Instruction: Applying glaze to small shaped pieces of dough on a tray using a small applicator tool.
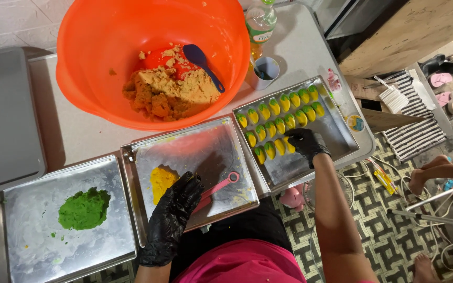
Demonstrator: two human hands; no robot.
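While left hand (176, 202) rests, pink tool (217, 187) points up-right.

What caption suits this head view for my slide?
Right hand sets sweets on a tray; left hand touches yellow dough.

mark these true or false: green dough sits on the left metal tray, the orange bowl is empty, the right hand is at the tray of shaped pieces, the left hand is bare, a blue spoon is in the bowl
1. Green dough lump sits on the leftmost square metal tray: true.
2. The large orange plastic bowl is empty: false, it holds crumbly tan-brown filling.
3. The right hand is at the tray of yellow-green shaped pieces: true.
4. The left hand is bare: false, it wears a black glove.
5. A dark blue spoon lies in the bowl: true.
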